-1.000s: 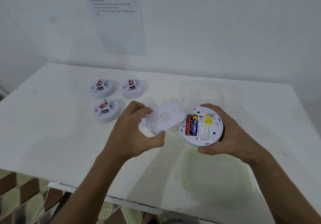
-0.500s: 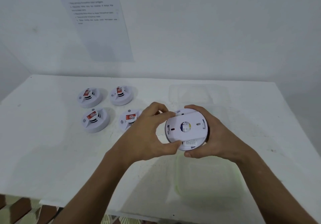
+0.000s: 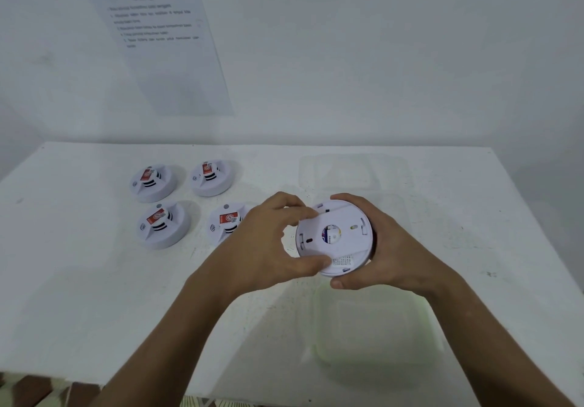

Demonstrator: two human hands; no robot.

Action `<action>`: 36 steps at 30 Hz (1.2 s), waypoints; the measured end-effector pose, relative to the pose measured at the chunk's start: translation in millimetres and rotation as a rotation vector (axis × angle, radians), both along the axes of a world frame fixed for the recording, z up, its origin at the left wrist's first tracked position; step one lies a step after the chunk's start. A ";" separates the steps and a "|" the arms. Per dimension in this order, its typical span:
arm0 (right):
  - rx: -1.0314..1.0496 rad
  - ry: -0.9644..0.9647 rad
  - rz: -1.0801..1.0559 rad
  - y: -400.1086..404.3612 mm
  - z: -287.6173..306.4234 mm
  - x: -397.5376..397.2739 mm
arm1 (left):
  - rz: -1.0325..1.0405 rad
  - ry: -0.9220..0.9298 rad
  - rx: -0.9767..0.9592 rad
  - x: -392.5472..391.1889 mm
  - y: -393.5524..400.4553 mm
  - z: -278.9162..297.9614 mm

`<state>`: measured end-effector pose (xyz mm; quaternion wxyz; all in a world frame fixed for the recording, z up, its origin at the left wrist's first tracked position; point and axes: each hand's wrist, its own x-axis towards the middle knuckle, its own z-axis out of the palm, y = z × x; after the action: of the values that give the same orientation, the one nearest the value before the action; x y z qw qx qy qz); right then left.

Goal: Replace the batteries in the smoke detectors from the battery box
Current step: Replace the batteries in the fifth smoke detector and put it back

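Note:
A round white smoke detector (image 3: 343, 250) is held above the table, its back facing me. A white back cover (image 3: 344, 226) sits over the back; through its centre hole a bit of battery label shows. My right hand (image 3: 392, 248) grips the detector body from the right. My left hand (image 3: 271, 242) pinches the cover's left rim with thumb and fingers. Several other white smoke detectors with red labels lie face up at the left: two at the back (image 3: 153, 182) (image 3: 212, 177), two nearer (image 3: 162, 225) (image 3: 226, 222), the last partly hidden by my left hand.
A clear plastic box (image 3: 379, 327) with a greenish tint lies on the white table (image 3: 79, 296) just below my hands. Another clear container (image 3: 354, 173) sits behind them near the wall. A printed sheet (image 3: 161, 43) hangs on the wall. The table's front edge runs along the bottom.
One second ago the cover was off in my left hand and the batteries showed. It has since been laid over the detector's back, and both hands hold the assembly.

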<state>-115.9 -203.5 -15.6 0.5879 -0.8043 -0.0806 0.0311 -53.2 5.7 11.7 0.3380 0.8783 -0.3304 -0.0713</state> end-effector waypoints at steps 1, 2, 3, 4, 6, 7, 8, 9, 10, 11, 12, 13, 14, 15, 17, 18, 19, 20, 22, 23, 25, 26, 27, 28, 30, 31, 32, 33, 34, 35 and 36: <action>0.000 -0.001 0.004 0.0 0.4 0.7 | -0.003 0.008 0.011 0.5 -0.6 1.0; -0.003 -0.004 0.010 -0.1 0.6 1.6 | -0.006 0.014 0.030 1.0 -0.9 1.8; -0.008 -0.005 0.018 -0.1 0.7 2.7 | -0.008 0.018 0.058 1.4 -0.9 2.7; -0.015 -0.005 0.027 -0.2 0.2 3.9 | -0.007 0.021 0.087 1.8 -0.8 3.2; -0.043 -0.006 0.039 -0.1 -1.7 6.0 | -0.007 0.027 0.125 2.3 -1.2 3.7; -0.057 -0.010 0.043 0.4 -2.6 6.8 | -0.011 0.022 0.132 2.8 -1.6 3.5; -0.067 -0.015 0.045 0.8 -3.7 7.6 | -0.017 0.017 0.139 3.4 -2.1 2.9; -0.070 -0.017 0.047 1.0 -4.4 7.9 | -0.023 0.019 0.137 3.6 -2.8 2.3; -0.067 -0.023 0.047 0.8 -4.9 8.6 | -0.028 0.031 0.120 3.8 -3.3 2.0; -0.060 -0.030 0.046 0.3 -4.5 9.4 | -0.033 0.050 0.090 4.4 -3.4 1.7; -0.054 -0.036 0.045 0.2 -4.0 10.0 | -0.041 0.068 0.063 5.0 -3.1 1.8; -0.051 -0.040 0.044 0.4 -3.0 10.7 | -0.052 0.081 0.044 5.5 -2.5 2.1; -0.047 -0.041 0.042 0.3 -2.6 11.4 | -0.069 0.090 0.034 6.4 -2.1 1.8; -0.041 -0.038 0.041 0.1 -2.3 11.9 | -0.086 0.097 0.027 7.5 -1.5 1.3; -0.019 -0.026 0.040 -0.9 -2.3 12.2 | -0.105 0.105 0.024 9.8 -0.1 -1.0; -0.011 -0.018 0.044 -1.8 -2.7 12.3 | -0.108 0.107 0.028 10.9 0.9 -2.2; -0.008 -0.009 0.056 -2.6 -3.0 12.8 | -0.111 0.107 0.033 12.0 1.6 -3.1; -0.007 0.004 0.069 -3.4 -3.8 13.5 | -0.112 0.113 0.035 12.8 2.4 -3.9; 0.006 0.026 0.086 -4.5 -5.2 14.4 | -0.121 0.130 0.022 12.8 4.2 -4.8; 0.017 0.032 0.088 -5.1 -5.7 14.6 | -0.125 0.133 -0.002 12.4 5.0 -5.6; 0.032 0.028 0.073 -6.8 -5.6 14.3 | -0.083 0.193 -0.094 10.9 6.0 -8.7; 0.038 0.013 0.057 -7.5 -5.3 14.3 | -0.039 0.267 -0.145 9.6 6.6 -10.2; 0.048 -0.007 0.043 -7.9 -4.9 14.4 | 0.002 0.359 -0.181 8.5 7.5 -11.7; 0.062 -0.028 0.031 -8.1 -4.7 14.7 | 0.024 0.451 -0.198 7.0 8.0 -12.4; 0.080 -0.059 0.013 -7.2 -4.1 16.6 | 0.000 0.577 -0.242 3.7 8.7 -13.3; 0.077 -0.067 0.010 -5.8 -4.3 17.9 | -0.022 0.597 -0.279 2.2 9.1 -12.9; 0.064 -0.072 0.009 -4.2 -5.0 19.1 | -0.030 0.583 -0.303 1.7 9.7 -11.9; 0.034 -0.078 0.001 -2.9 -5.9 20.1 | -0.027 0.542 -0.307 2.4 10.5 -11.3; -0.015 -0.086 -0.015 -1.4 -6.8 21.5 | -0.023 0.491 -0.299 3.6 11.5 -11.3; -0.074 -0.092 -0.034 0.1 -7.0 22.4 | -0.019 0.446 -0.288 4.9 12.8 -11.9; -0.131 -0.086 -0.049 1.3 -6.7 23.1 | -0.017 0.412 -0.281 5.4 14.2 -12.3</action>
<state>-92.8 -202.2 -22.2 0.5307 -0.8433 -0.0839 -0.0127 -47.9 19.8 -0.6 0.5166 0.7868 -0.2685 -0.2048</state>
